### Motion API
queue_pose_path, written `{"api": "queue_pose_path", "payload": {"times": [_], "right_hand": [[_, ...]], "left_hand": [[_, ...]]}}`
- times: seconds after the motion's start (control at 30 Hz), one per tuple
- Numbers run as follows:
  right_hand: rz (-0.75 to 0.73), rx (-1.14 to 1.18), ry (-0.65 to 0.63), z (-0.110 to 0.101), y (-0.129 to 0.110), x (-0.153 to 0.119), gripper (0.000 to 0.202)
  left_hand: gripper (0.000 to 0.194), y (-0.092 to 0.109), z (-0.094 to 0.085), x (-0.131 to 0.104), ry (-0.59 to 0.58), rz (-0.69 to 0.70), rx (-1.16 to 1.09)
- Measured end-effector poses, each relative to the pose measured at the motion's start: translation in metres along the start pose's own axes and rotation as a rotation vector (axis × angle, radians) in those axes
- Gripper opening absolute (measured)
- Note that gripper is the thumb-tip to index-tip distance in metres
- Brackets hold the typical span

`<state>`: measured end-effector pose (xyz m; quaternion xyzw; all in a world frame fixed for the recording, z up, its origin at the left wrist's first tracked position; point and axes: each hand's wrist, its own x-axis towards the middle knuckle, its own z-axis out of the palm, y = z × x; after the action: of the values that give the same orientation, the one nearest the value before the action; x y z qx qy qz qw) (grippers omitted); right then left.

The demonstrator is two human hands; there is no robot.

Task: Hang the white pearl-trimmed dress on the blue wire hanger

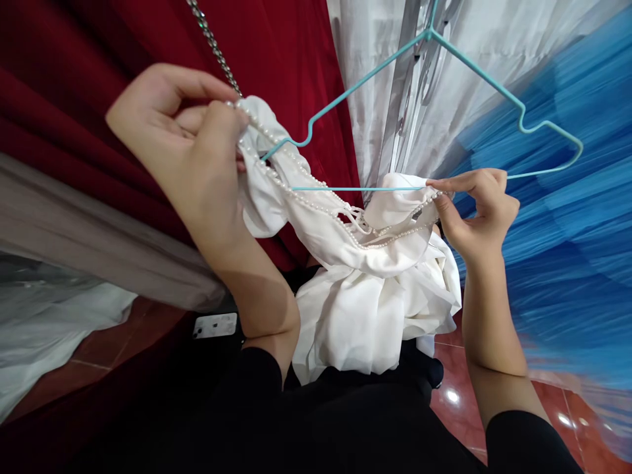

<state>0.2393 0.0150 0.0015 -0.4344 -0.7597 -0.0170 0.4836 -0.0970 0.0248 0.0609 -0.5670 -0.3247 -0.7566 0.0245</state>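
Head view: a white garment [355,283] with a pearl-beaded neckline [316,201] hangs across the centre of the frame, stretched between two bare hands. The left hand [187,145], at upper left, pinches one gathered shoulder of the garment between thumb and fingers, closed on the cloth just where the left end of a turquoise wire hanger [429,39] enters it. The right hand [478,210], at centre right, has its thumb and forefinger pressed together on the beaded edge of the other shoulder, touching the hanger's horizontal bar. The hanger's apex lies at top centre and its right shoulder notch reaches toward the upper right, outside the garment. The loose body of the garment falls in folds to lower centre, over black clothing [296,428]. Behind, from left to right, hang a dark red dress [276,46] with a rhinestone strap [212,43], pale grey fabric [385,85] and blue tulle [567,230]. Glossy red floor tiles [459,388] show at lower right.
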Motion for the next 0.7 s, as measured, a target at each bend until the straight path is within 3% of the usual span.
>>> {"api": "queue_pose_path", "payload": {"times": [0.07,0.2,0.27,0.37,0.4,0.43,0.47,0.5,0.6,0.7], "right_hand": [[0.006,-0.010,-0.008,0.000,-0.001,0.000,0.012],[0.015,-0.052,0.018,-0.002,-0.001,0.000,0.012],[0.000,-0.044,0.032,-0.002,-0.001,0.000,0.012],[0.014,-0.050,0.031,0.000,-0.001,-0.001,0.014],[0.028,-0.057,0.030,0.001,0.000,-0.001,0.015],[0.041,-0.063,0.032,0.003,0.000,-0.001,0.015],[0.053,-0.067,0.035,0.005,0.000,-0.002,0.016],[0.065,-0.069,0.040,0.007,0.000,-0.002,0.016],[0.077,-0.082,0.069,0.011,-0.001,-0.001,0.013],[0.006,-0.055,0.078,0.013,-0.003,-0.002,0.010]], "left_hand": [[0.031,-0.005,0.014,0.006,-0.035,0.043,-0.008],[0.018,-0.028,0.039,0.021,-0.278,-0.181,0.114],[0.016,-0.032,0.043,0.022,-0.350,-0.168,0.078],[0.005,-0.009,0.044,0.006,-0.284,0.182,-0.089],[0.006,0.005,0.045,-0.004,-0.189,0.188,-0.137],[0.004,0.020,0.047,-0.016,-0.109,0.060,-0.151],[0.006,0.034,0.050,-0.028,-0.111,0.006,-0.150],[0.012,0.046,0.054,-0.040,-0.217,-0.098,-0.098],[0.019,0.062,0.069,-0.073,-0.596,-0.110,0.050],[0.028,0.055,0.084,-0.094,-0.738,-0.063,0.152]]}}
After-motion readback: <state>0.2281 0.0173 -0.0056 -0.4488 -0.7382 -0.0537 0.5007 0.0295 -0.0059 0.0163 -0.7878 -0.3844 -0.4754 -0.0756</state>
